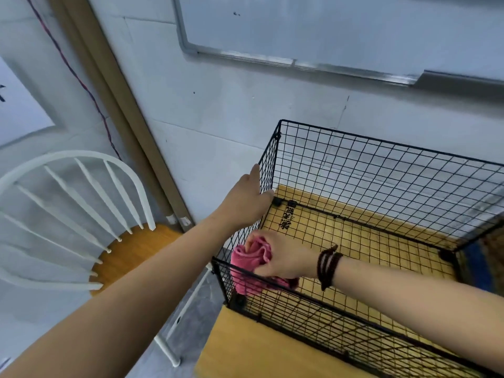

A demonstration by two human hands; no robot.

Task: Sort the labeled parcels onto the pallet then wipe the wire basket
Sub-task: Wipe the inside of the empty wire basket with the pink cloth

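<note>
Now we judge the wiping step is in hand: the black wire basket (381,170) stands on the wooden counter (245,347) by the wall, and no parcel shows inside it. Our right hand (283,257) reaches in at the near left corner, fingers bunched round a pink cloth (245,266) pressed against the left side panel. Our left hand (251,197) grips that panel's top rim from outside. Next, we think, the cloth must run along the wires, then the other walls and floor, while the left hand braces the light mesh against sliding. A white spindle-back chair (136,249) stands left of the counter.
</note>
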